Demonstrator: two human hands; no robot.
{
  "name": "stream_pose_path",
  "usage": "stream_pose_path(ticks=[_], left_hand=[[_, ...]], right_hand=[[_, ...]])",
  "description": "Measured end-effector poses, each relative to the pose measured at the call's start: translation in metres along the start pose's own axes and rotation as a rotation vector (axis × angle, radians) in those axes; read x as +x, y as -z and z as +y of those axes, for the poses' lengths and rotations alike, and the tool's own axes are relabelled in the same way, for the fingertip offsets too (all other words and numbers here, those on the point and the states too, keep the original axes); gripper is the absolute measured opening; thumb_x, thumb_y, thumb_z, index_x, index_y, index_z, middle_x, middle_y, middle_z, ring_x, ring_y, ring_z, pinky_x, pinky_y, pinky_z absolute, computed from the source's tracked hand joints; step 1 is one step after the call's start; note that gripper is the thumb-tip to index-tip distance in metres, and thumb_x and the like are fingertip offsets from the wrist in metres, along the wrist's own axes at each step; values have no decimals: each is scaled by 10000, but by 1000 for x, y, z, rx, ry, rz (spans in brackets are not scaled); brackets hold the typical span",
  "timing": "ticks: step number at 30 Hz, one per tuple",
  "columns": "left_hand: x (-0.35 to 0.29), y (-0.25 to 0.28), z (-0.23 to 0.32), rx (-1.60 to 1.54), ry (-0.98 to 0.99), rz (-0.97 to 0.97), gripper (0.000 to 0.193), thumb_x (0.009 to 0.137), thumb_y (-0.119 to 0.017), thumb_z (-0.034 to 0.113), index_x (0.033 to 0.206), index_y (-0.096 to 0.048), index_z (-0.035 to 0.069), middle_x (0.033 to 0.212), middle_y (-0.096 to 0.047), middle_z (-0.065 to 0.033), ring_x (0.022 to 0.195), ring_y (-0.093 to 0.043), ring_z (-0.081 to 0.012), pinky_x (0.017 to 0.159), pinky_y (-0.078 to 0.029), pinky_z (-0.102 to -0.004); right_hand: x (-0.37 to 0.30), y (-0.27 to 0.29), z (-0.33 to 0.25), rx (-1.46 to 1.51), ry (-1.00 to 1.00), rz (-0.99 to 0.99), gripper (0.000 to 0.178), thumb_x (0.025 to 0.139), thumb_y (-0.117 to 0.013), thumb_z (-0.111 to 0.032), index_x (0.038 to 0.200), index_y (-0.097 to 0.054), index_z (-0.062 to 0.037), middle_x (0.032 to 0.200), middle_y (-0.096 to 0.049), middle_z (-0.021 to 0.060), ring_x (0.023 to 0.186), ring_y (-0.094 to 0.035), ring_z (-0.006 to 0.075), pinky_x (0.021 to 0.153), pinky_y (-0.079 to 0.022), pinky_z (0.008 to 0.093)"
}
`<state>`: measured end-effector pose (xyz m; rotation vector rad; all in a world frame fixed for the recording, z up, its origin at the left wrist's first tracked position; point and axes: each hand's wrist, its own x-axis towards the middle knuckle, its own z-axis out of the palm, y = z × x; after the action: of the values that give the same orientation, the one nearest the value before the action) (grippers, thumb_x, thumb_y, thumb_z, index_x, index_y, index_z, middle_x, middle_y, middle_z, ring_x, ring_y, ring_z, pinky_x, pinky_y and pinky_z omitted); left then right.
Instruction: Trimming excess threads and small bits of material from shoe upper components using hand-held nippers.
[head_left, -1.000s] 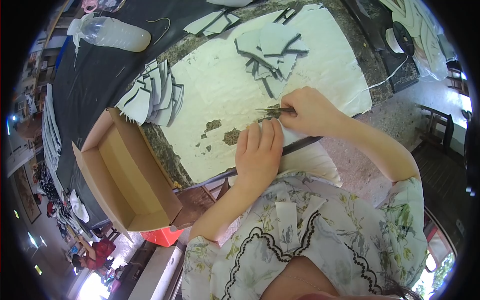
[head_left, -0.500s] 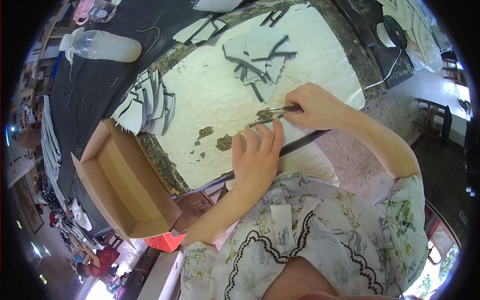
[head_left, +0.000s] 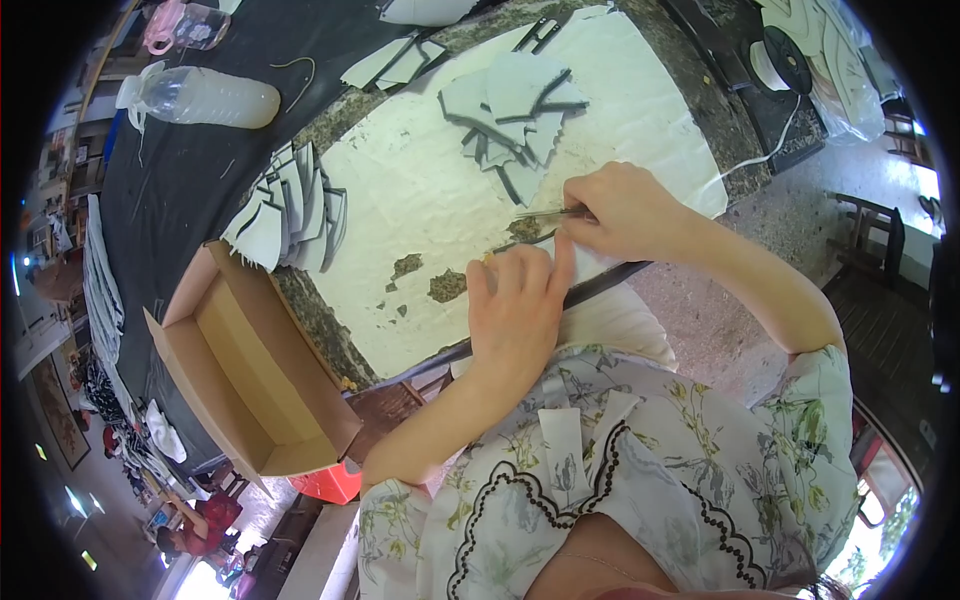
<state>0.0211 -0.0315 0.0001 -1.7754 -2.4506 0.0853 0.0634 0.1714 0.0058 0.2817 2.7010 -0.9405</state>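
My right hand is closed around a thin, pointed metal tool, whose tip points left over the white sheet. My left hand lies palm down at the near table edge, fingers slightly bent and a little apart. Its index fingertip touches the dark edge of a pale flat piece, close to the right hand. Much of that piece is hidden beneath my hands. Beyond them lies a loose pile of pale cut pieces with dark edges.
An overlapping row of similar pieces lies at left. An open cardboard box stands near the left table edge. Farther back are a plastic bottle, a pink-handled cup and a thread spool. A person sits far off.
My left fingers have bent and drawn closer together, with the hand shifting slightly right. My right hand has moved slightly left and up, and the tool's tip has shifted left.
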Motion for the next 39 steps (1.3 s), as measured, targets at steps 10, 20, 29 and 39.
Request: stream_pose_path(ticks=[10, 20, 29, 39], left_hand=[[-12, -18, 1, -139, 83, 106, 509, 796, -581, 140, 1297, -537, 60, 1102, -549, -152, 1031, -517, -323, 918, -435, -472], [-15, -15, 5, -159, 106, 144, 500, 785, -576, 141, 1275, -557, 45, 1150, -536, -142, 1083, -509, -311, 945, -432, -462], [-12, -15, 6, -164, 110, 141, 492, 786, -573, 137, 1271, -560, 54, 1134, -534, -134, 1088, -506, -300, 950, -424, -465], [-31, -18, -20, -395, 25, 247, 454, 810, -677, 214, 1246, -612, 100, 1246, -619, -93, 1167, -579, -277, 1000, -451, -433]], right_hand=[[-66, -2, -25, 57, -142, 535, 288, 952, -590, -311, 1031, -514, -45, 937, -612, 136, 750, -649, 357, 612, -496, 444], [-65, -62, -30, -38, -264, 474, 216, 928, -629, -259, 959, -516, -78, 870, -593, 101, 681, -629, 335, 556, -478, 431], [-59, -70, -18, -129, -211, 546, 257, 914, -655, -303, 924, -528, -80, 808, -578, 58, 640, -635, 295, 506, -493, 403], [-64, -53, 23, -57, -117, 558, 260, 807, -679, -94, 1032, -551, -77, 955, -594, 128, 773, -629, 358, 612, -499, 421]])
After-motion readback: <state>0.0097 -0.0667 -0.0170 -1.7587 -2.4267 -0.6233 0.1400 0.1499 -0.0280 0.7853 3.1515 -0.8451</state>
